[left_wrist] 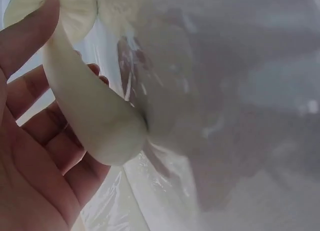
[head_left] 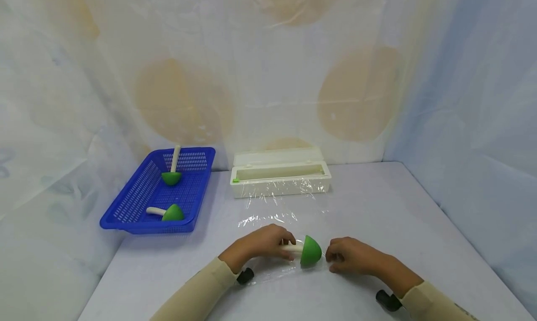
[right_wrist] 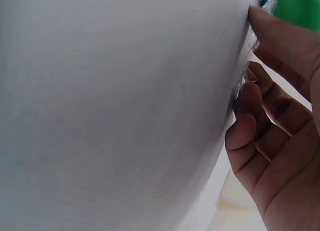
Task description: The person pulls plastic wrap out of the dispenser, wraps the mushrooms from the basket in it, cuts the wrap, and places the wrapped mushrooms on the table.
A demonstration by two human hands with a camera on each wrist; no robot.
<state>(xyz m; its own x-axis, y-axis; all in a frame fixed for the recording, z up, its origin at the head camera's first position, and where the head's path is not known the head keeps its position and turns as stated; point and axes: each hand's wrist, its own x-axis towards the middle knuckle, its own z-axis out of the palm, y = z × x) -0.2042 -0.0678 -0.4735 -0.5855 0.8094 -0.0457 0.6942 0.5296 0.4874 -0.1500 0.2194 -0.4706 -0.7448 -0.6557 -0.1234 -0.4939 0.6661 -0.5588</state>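
Observation:
Near the front middle of the table, my left hand [head_left: 268, 241] grips the white stem of a green-capped toy mushroom [head_left: 311, 252]. The left wrist view shows the pale stem [left_wrist: 95, 111] between the thumb and curled fingers. Clear cling film [head_left: 274, 270] lies under the mushroom and stretches back to a white dispenser box [head_left: 281, 187] with its lid up. Just right of the cap, my right hand [head_left: 354, 256] pinches the film's edge. Crumpled film [right_wrist: 251, 73] shows at its fingers in the right wrist view, with part of the green cap [right_wrist: 300, 8] beyond.
On the left stands a blue plastic basket [head_left: 200, 190] holding two more green-capped mushrooms, one at the back [head_left: 171, 178] and one at the front [head_left: 173, 213]. A white cloth covers the table [head_left: 377, 209]. Patterned curtains [head_left: 268, 78] hang behind and at both sides.

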